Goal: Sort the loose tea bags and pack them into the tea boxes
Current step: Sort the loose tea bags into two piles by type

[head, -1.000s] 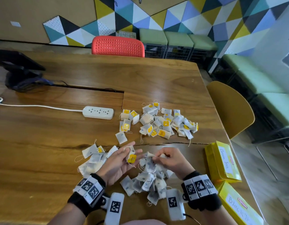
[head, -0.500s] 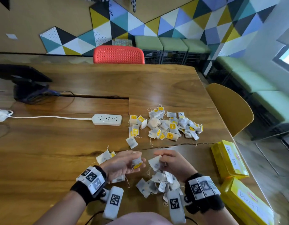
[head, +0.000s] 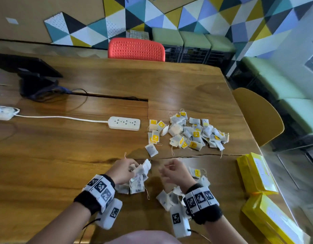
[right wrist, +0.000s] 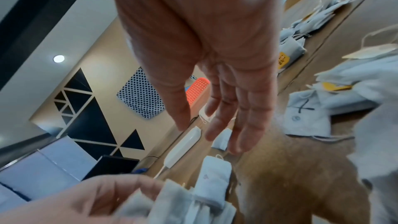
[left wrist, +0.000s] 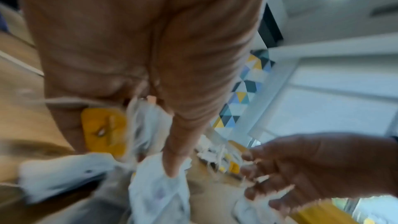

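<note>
While the left hand (head: 123, 170) grips a bunch of tea bags (head: 139, 175) at about 6 o'clock on the table (head: 64, 147), the right hand (head: 176, 173) hangs just beside it with fingers straight and spread, holding nothing. A loose string crosses near its knuckles in the head view; whether it is caught there, cannot tell.

Left wrist view: thumb and fingers curl round several bags (left wrist: 150, 125), one yellow tag (left wrist: 103, 132) tucked against the palm. Right wrist view: open palm (right wrist: 226, 91), bags lying below it on the wood.

More unsorted bags (head: 169, 198) lie under the right wrist at 5 o'clock. A large pile (head: 191, 132) with yellow tags sits at 1 o'clock, well apart from the hands. Two yellow tea boxes (head: 256, 175) rest at 3 to 4 o'clock near the table edge, lids looking shut.

Judgement: step in hand is gathering like bags into one bunch. To do it well:
- check each bag's mark before adding it
- keep strings from tangling with neighbours; lift slowly, free snags with the right hand
- hold the bunch gently, paper tears
- square the bunch flat so it fits a box
- open the matching box before carrying across
</note>
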